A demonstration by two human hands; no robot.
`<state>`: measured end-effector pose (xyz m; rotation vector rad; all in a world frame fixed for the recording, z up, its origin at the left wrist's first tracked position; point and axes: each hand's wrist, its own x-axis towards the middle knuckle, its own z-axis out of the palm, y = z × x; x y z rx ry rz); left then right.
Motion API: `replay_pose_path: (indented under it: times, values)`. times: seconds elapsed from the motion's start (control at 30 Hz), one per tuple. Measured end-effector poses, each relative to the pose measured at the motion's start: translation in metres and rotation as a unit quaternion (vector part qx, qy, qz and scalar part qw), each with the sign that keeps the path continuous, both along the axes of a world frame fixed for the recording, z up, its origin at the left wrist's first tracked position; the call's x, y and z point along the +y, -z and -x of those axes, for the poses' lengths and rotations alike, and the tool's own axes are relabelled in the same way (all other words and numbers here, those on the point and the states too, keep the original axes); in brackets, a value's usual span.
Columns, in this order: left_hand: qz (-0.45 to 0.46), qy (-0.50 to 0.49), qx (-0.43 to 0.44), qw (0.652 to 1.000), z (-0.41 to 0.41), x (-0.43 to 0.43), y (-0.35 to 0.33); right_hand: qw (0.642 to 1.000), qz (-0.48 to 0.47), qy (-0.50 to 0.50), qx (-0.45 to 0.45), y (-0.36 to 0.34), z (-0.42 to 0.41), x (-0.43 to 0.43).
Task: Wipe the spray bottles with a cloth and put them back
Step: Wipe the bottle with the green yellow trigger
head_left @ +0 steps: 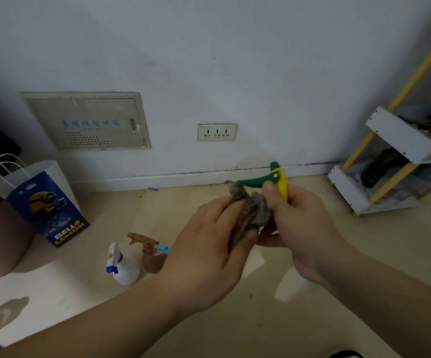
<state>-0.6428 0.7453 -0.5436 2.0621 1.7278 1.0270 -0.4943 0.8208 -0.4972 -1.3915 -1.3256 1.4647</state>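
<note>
Spray bottle [281,182], yellow head with green trigger and nozzle, held in mid-air above the floor, centre-right of view, in front of the baseboard; only the spray head visible, body hidden behind the hands and cloth. Long axis of head roughly upright, tilted slightly; green trigger lever pointing left toward the cloth. Right hand [310,236] wrapped around the bottle neck, thumb up against the yellow head, fingers closed on the bottle. Cloth [250,208], grey-brown and bunched, pressed against the bottle just below the trigger, touching its tip. Left hand [209,257] curled over the cloth, fingers clamping it against the bottle. Below and left of the hands, on the floor [80,293]: white spray bottle [125,267] with blue trigger, standing upright; brown spray bottle [151,257] just beside it on the right, partly hidden by the left hand; a light blue and pink spray head [163,249] peeking out beside the brown one, its bottle hidden. Further left, paper bag [46,202], blue and white with cartoon print, standing near the wall. On the wall: beige panel door [87,121] with blue lettering, and power socket [217,132]. At right edge, white and yellow shelf rack [400,156] holding dark, indistinct items. Nothing between bottle and camera except the hands and cloth.
</note>
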Motion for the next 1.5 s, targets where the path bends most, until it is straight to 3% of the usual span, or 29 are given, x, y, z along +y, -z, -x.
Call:
replay_pose_path:
  times: [0.07, 0.13, 0.2, 0.27, 0.33, 0.43, 0.53, 0.63, 0.77, 0.8, 0.87, 0.93, 0.97, 1.1, 1.2, 1.3, 1.37, 1.43, 1.5]
  values:
    - [0.028, 0.032, -0.042, 0.998, 0.009, 0.007, 0.001, 1.000, 0.005, -0.014, -0.002, 0.002, 0.005, -0.004]
    - [0.127, 0.045, -0.180, 0.974, 0.022, 0.017, 0.003, 1.000, -0.002, -0.013, -0.005, 0.003, 0.006, -0.004]
    - [0.248, -0.018, -0.315, 0.916, 0.030, 0.026, 0.007, 1.000, -0.007, -0.007, -0.013, 0.003, 0.004, 0.000]
    - [0.338, -0.105, -0.368, 0.860, 0.029, 0.027, 0.009, 1.000, 0.000, 0.003, -0.018, 0.005, 0.000, 0.004]
    - [0.337, -0.136, -0.295, 0.884, 0.021, 0.021, 0.009, 1.000, 0.014, 0.012, -0.024, 0.007, -0.002, 0.008]
    - [0.188, -0.067, -0.167, 0.965, 0.007, 0.005, 0.008, 0.999, 0.034, 0.028, -0.017, 0.009, -0.005, 0.013]
    - [0.175, -0.010, -0.163, 0.971, 0.013, 0.003, 0.012, 0.998, 0.029, 0.038, -0.027, 0.010, -0.005, 0.017]
    - [0.266, -0.081, -0.327, 0.903, 0.019, 0.012, 0.017, 0.998, 0.031, 0.053, -0.023, 0.010, -0.006, 0.021]
    - [0.363, -0.196, -0.557, 0.721, 0.016, 0.014, 0.023, 0.995, 0.046, 0.084, -0.009, 0.010, -0.008, 0.025]
    - [0.356, -0.197, -0.595, 0.693, 0.017, 0.014, 0.021, 0.995, 0.049, 0.090, -0.004, 0.010, -0.008, 0.025]
    - [0.334, -0.194, -0.623, 0.680, 0.019, 0.014, 0.016, 0.993, 0.057, 0.099, 0.010, 0.009, -0.009, 0.026]
    - [0.313, -0.211, -0.609, 0.698, 0.019, 0.016, 0.014, 0.993, 0.062, 0.103, 0.015, 0.009, -0.011, 0.027]
    - [0.307, -0.222, -0.573, 0.727, 0.017, 0.016, 0.014, 0.992, 0.064, 0.104, 0.014, 0.009, -0.011, 0.028]
    - [0.228, -0.233, -0.307, 0.894, 0.016, 0.011, 0.017, 0.992, 0.075, 0.104, 0.018, 0.010, -0.012, 0.028]
    - [0.101, -0.117, -0.098, 0.983, 0.018, 0.010, 0.017, 0.992, 0.070, 0.100, 0.017, 0.010, -0.009, 0.028]
    - [0.060, -0.006, -0.047, 0.997, 0.020, 0.011, 0.018, 0.995, 0.061, 0.085, 0.002, 0.011, -0.007, 0.025]
    - [0.130, -0.011, -0.101, 0.986, 0.026, 0.013, 0.019, 0.996, 0.052, 0.070, -0.012, 0.012, -0.006, 0.023]
    - [0.232, -0.053, -0.191, 0.952, 0.029, 0.017, 0.019, 0.997, 0.043, 0.059, -0.023, 0.012, -0.006, 0.021]
    - [0.264, -0.083, -0.189, 0.942, 0.023, 0.015, 0.019, 0.998, 0.041, 0.051, -0.025, 0.012, -0.008, 0.019]
